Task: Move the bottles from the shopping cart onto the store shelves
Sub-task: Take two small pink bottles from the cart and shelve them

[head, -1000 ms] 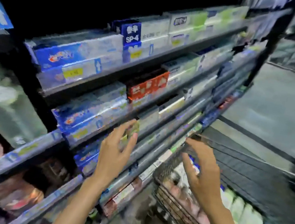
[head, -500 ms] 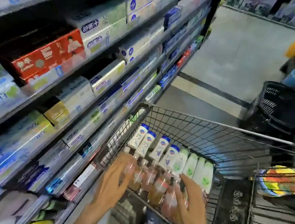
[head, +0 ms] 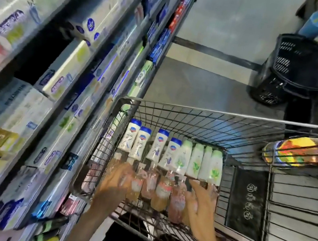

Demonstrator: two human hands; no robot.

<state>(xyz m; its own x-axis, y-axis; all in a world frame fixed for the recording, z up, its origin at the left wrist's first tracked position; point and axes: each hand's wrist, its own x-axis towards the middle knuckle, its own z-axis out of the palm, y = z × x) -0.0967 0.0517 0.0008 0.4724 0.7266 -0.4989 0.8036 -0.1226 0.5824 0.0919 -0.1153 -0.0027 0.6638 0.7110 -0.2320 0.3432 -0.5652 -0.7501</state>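
Below, wire cart (head: pixel 226 116) beside stocked shelves (head: pixel 89 78), grey floor (head: pixel 222 35).

I'm looking down into the wire shopping cart (head: pixel 228 119), my landmark. On its floor, against the wall nearest the shelves, lie two rows of bottles: four white blue-capped bottles (head: pixel 145 145) and four white-and-green bottles (head: pixel 197 161) farther in, and a row of clear pinkish bottles (head: pixel 160 192) nearer me. A dark mat (head: pixel 247 204) lies beside them. The cart stands on the grey floor (head: pixel 222 35), just beside the store shelves (head: pixel 80 76) stacked with toothpaste boxes (head: pixel 62 73). Beyond the cart, stacked black baskets (head: pixel 294 70) stand on the floor.
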